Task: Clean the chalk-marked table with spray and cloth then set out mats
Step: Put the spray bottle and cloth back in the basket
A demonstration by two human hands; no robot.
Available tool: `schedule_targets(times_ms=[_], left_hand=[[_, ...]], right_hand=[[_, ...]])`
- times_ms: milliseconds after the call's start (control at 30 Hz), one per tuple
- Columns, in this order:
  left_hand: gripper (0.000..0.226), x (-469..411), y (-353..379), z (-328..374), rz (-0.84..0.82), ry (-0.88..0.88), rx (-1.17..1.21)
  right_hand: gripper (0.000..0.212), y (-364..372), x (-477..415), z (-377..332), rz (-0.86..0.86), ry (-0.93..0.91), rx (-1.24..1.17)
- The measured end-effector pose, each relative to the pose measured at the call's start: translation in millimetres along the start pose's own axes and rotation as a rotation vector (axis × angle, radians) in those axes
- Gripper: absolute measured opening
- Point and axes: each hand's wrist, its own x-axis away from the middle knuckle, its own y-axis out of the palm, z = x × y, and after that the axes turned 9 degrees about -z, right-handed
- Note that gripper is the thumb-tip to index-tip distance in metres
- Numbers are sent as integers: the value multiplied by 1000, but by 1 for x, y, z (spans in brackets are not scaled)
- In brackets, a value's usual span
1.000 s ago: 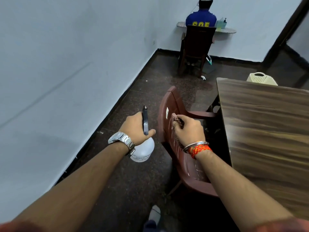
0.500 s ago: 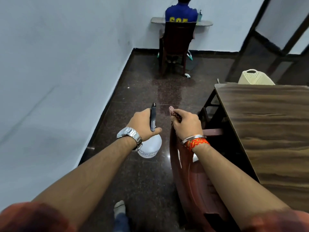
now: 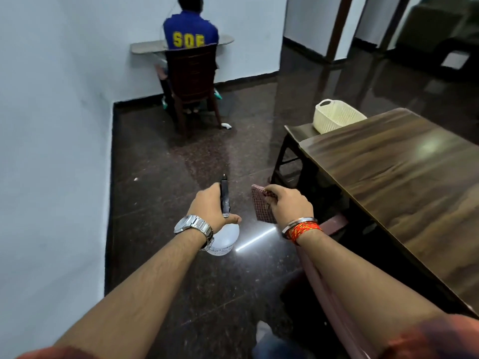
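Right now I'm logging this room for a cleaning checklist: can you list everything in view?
Table: one, dark wood, right.
Basket: one, cream, on a low stool past the table's far end.
Plastic chair: one, maroon, beside the table, mostly hidden.
Seated person: one, blue shirt, on a dark chair at a wall shelf.
Spray bottle: one, white with black trigger, in the left hand.
Cloth: one, reddish checked, in the right hand.
Watch: one, silver, left wrist.

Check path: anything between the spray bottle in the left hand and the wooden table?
Yes. The maroon plastic chair stands beside the wooden table, between it and the spray bottle in the left hand.
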Motion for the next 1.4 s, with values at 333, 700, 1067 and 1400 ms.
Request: schedule_targets(times_ms=[333, 700, 1067, 1400], left_hand=[[63, -222, -4, 7, -141, 140, -16], [64, -453, 2, 64, -271, 318, -60], [50, -667, 21, 156, -530, 586, -132], [65, -809, 79, 241, -637, 718, -225]], right_hand=[[27, 0, -179, 35, 75, 173, -41], [24, -36, -365, 65, 141, 297, -24], [24, -70, -516, 122, 293, 639, -156], [27, -93, -615, 218, 372, 832, -246]])
